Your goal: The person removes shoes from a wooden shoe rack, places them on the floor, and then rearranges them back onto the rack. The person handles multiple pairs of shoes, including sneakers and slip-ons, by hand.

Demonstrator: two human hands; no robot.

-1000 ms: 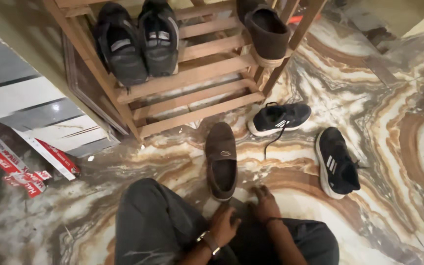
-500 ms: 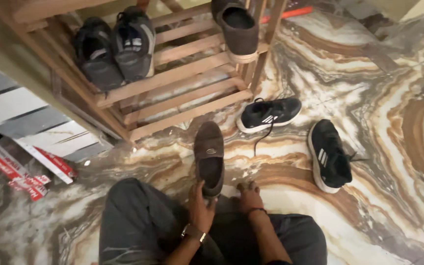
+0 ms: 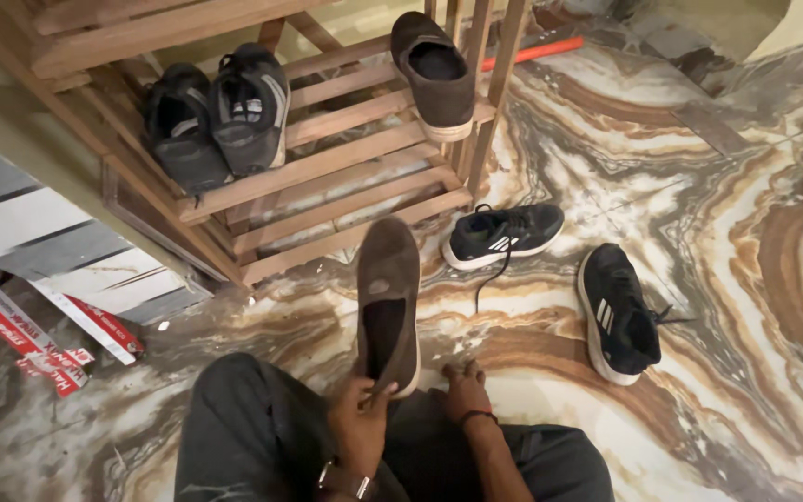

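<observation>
- A brown loafer (image 3: pixel 388 302) is gripped at its heel by the left hand (image 3: pixel 360 423), fingers (image 3: pixel 357 392) closed around the back edge, thumb pressed at the rim; the toe is pointed toward twelve o'clock, at the rack.
- The right hand (image 3: pixel 465 390) is laid on the marble floor (image 3: pixel 717 186) just beside the loafer's heel, at three o'clock of it; its fingers are spread flat and nothing is held.
- A wristwatch (image 3: pixel 346 482) is worn on the left wrist, a dark band (image 3: pixel 478 417) on the right.
- The matching brown loafer (image 3: pixel 434 70) is seen on the wooden shoe rack (image 3: pixel 327 167) at twelve o'clock, its heel set at the shelf's front edge.
- A pair of dark strapped shoes (image 3: pixel 216 116) is stood side by side on the same shelf, at eleven o'clock.
- Two black sneakers with white stripes are left on the floor: one sneaker (image 3: pixel 502 234) at one o'clock of the held loafer, near the rack's foot, its lace trailing; the other sneaker (image 3: pixel 617 314) at three o'clock, well apart.
- Red-and-white printed strips (image 3: pixel 39 325) are seen at nine o'clock, beside white and grey boards (image 3: pixel 39 223).
- Grey trousers (image 3: pixel 243 428) fill the bottom edge.
</observation>
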